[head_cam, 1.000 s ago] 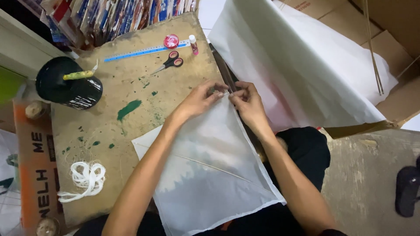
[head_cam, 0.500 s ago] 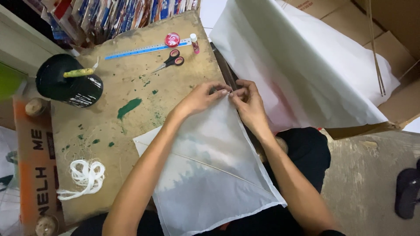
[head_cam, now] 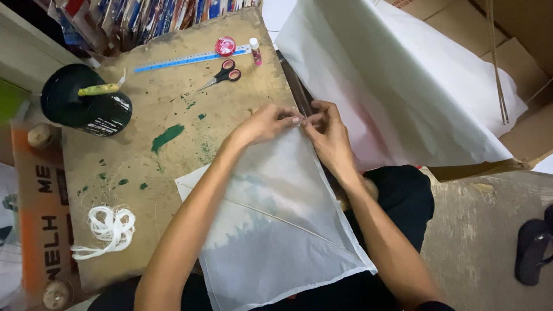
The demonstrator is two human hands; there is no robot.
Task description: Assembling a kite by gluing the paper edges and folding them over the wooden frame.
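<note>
L to R, I see a black pot (head_cam: pixel 86 108) w/ white string (head_cam: pixel 109 227) below it on the worn board (head_cam: pixel 173 167). Red scissors (head_cam: pixel 222 74) sit further up. My left hand (head_cam: pixel 266 122) & right hand (head_cam: pixel 329 135) meet fingertip to fingertip, pinching the top corner of the white paper sheet (head_cam: pixel 276 230), which lies across board edge & lap. Big white sheet (head_cam: pixel 403 80) at R.
</note>
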